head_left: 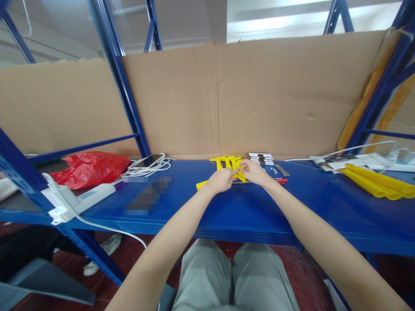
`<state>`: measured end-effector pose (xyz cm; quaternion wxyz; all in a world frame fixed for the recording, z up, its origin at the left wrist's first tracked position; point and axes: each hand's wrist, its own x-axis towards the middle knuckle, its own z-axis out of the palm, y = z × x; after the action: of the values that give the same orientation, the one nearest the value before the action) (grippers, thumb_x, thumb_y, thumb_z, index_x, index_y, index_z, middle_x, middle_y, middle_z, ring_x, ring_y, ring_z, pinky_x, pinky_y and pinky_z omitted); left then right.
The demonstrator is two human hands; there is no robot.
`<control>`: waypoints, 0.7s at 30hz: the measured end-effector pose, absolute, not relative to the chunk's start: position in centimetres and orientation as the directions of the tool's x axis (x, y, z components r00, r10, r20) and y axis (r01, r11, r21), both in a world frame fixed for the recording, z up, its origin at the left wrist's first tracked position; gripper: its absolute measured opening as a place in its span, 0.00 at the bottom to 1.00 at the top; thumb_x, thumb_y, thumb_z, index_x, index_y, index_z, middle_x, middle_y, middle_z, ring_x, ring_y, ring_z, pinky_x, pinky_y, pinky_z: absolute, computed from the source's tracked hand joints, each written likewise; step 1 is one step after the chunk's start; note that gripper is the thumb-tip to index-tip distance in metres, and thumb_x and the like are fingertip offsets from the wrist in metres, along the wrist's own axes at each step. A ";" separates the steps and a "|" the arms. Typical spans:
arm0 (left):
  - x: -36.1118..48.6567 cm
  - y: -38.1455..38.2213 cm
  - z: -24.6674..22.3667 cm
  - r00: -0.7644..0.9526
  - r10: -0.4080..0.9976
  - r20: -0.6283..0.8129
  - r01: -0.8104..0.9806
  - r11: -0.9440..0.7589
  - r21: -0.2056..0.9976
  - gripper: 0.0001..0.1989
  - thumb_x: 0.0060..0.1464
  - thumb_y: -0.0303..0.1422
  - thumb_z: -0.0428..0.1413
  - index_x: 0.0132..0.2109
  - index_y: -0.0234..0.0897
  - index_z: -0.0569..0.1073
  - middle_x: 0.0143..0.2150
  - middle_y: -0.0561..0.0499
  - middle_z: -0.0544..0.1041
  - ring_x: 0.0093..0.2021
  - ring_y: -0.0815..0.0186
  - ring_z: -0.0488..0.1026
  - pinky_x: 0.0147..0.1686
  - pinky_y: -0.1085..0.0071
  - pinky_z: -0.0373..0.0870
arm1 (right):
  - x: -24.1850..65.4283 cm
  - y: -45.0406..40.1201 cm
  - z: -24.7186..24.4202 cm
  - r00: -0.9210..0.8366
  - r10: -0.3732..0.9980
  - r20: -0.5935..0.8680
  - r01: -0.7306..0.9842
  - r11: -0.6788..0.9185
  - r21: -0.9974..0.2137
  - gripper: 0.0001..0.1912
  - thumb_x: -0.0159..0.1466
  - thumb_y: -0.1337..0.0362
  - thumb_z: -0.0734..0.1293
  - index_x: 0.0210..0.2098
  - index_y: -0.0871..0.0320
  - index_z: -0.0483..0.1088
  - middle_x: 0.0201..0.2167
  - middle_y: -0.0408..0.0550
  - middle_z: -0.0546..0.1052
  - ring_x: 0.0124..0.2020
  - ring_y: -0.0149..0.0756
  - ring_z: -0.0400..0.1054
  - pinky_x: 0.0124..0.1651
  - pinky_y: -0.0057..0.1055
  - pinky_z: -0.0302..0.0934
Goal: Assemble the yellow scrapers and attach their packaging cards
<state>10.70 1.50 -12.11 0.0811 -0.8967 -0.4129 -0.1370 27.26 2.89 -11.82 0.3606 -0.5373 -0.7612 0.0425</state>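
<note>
Both hands meet over the blue shelf top, at a group of yellow T-ended plastic pieces [218,163]. My left hand [223,180] is closed, its fingers on a yellow plastic piece [240,176] that shows between the hands. My right hand [254,172] pinches at the same piece from the other side, thumb and forefinger close together. The fingers hide most of what they grip. A yellow end [201,185] sticks out left of my left hand. Just beyond my right wrist lies a red-handled tool [281,180], partly covered by the forearm.
Stacked white packets [260,158] and a grey metal strip [282,170] lie behind my right hand. Yellow tubes [378,181] rest at the right. Leftward are a red plastic bag [92,168], coiled white cable [151,166] and a power strip [87,199]. Cardboard [259,95] walls the back.
</note>
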 end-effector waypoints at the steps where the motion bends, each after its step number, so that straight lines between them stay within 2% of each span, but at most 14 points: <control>1: 10.7 1.5 -12.1 0.624 0.716 0.312 0.760 -0.649 -0.030 0.19 0.60 0.30 0.48 0.58 0.36 0.68 0.50 0.41 0.75 0.51 0.57 0.72 0.50 0.61 0.67 | 27.3 3.0 -11.9 -0.171 0.853 0.493 0.793 0.416 -0.445 0.12 0.56 0.75 0.61 0.37 0.60 0.72 0.36 0.52 0.78 0.35 0.35 0.71 0.41 0.28 0.61; 8: 10.8 1.8 -12.6 0.616 0.703 0.355 0.749 -0.663 0.014 0.22 0.59 0.30 0.49 0.60 0.36 0.65 0.52 0.42 0.75 0.53 0.60 0.71 0.52 0.62 0.66 | 27.9 3.9 -12.5 -0.201 0.870 0.450 0.779 0.420 -0.465 0.15 0.56 0.73 0.61 0.42 0.60 0.71 0.34 0.50 0.78 0.32 0.33 0.70 0.37 0.26 0.61; 13: 10.8 1.9 -12.7 0.597 0.714 0.366 0.757 -0.652 0.037 0.22 0.59 0.31 0.50 0.60 0.34 0.66 0.53 0.41 0.74 0.53 0.60 0.71 0.53 0.64 0.65 | 27.8 4.2 -12.7 -0.126 0.892 0.435 0.721 0.383 -0.577 0.16 0.54 0.75 0.60 0.40 0.59 0.73 0.34 0.49 0.78 0.32 0.34 0.70 0.37 0.27 0.62; 21: 11.0 1.7 -12.6 0.606 0.702 0.375 0.746 -0.665 0.039 0.23 0.59 0.30 0.51 0.61 0.30 0.65 0.53 0.38 0.74 0.53 0.58 0.71 0.52 0.64 0.65 | 27.2 3.8 -12.6 -0.027 0.913 0.406 0.603 0.339 -0.722 0.20 0.52 0.77 0.58 0.41 0.62 0.72 0.23 0.44 0.74 0.28 0.33 0.69 0.35 0.26 0.62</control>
<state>10.96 1.70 -12.57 0.0607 -0.8940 -0.4049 -0.1820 27.17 3.81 -12.55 0.4335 -0.5465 -0.6938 0.1787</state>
